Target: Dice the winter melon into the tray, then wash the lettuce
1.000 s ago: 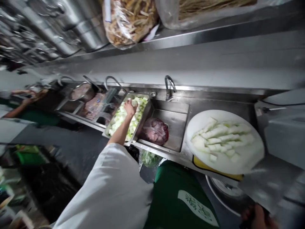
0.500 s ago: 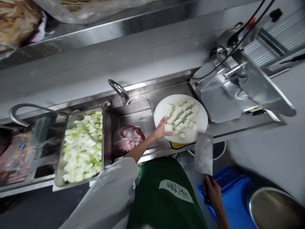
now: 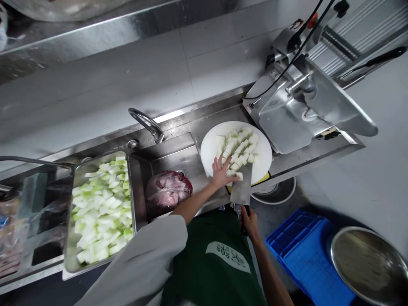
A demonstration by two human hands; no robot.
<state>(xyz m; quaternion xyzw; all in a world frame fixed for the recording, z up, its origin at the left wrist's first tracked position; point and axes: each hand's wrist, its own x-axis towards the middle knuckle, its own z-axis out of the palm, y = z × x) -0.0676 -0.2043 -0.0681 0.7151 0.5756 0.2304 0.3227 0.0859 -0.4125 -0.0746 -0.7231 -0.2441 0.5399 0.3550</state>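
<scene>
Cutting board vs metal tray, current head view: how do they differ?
The cutting board is round and white; the metal tray is rectangular and silver-grey.
The cutting board has a flat top; the metal tray has raised walls.
The cutting board bears far fewer vegetable chunks than the metal tray.
Shared: both carry cut, pale chunks.

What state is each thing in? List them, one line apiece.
Chunks, cut, on the board.
Board, partly covered.
Cleaver, in hand, overlapping the board's edge.
Left hand, open, fingers spread by the chunks.
Right hand, closed around the cleaver.
Tray, heaped with cut pieces.
Meat, bagged, in the sink.
Tap, no water visible.
</scene>
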